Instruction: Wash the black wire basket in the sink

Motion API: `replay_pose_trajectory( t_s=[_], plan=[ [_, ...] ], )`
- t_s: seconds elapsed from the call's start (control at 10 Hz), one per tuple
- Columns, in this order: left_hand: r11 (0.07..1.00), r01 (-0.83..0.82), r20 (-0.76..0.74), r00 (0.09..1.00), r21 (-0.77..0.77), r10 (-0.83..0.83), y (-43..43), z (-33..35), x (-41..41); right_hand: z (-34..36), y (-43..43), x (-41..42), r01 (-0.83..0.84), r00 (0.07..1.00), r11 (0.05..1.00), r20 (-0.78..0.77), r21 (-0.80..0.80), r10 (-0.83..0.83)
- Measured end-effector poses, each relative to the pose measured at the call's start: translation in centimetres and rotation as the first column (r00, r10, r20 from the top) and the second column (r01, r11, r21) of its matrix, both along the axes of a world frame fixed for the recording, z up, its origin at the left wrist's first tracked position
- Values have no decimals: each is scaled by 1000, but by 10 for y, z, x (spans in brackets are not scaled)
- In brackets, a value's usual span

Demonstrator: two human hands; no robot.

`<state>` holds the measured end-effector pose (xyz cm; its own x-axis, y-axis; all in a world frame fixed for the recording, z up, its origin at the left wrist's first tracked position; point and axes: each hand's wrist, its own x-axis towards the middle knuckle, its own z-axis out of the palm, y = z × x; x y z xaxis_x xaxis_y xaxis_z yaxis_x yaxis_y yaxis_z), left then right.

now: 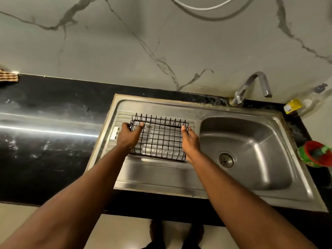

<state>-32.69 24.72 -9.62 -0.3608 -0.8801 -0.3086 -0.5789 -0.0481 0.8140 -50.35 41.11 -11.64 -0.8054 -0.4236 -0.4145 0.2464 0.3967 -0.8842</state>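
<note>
Both hands (left (128, 136), right (190, 139)) grasp the black wire basket (159, 139), an open rectangular grid.

dim warm light, a glare streak on the black counter (48, 132), edges seemingly bent by the lens.

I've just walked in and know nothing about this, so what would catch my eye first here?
Two bare arms reach in, the left hand and right hand gripping the ends of a black wire basket on the steel draining board. To its right lies the empty sink bowl, with the tap behind it, no water running.
</note>
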Motion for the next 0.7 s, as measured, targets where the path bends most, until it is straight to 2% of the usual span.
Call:
replay_pose_trajectory(
  t_s=[0.2,0.3,0.4,0.5,0.7],
  plan=[
    [1000,8,16,1000,-7,-8,4,-9,8,-1,0,4,13,1000,1000,4,18,-13],
    [1000,19,22,1000,6,-19,2,-9,6,0,3,1,-20,1000,998,-20,57,21],
    [999,48,105,993,-11,-46,2,-4,4,6,6,-4,-125,990,980,-50,154,134],
    [990,78,183,981,-117,-56,4,6,-5,8,9,-15,-192,971,961,-106,199,216],
    [878,270,323,936,-395,-142,31,31,-32,42,22,-31,-237,927,940,-230,246,294]
  ],
)
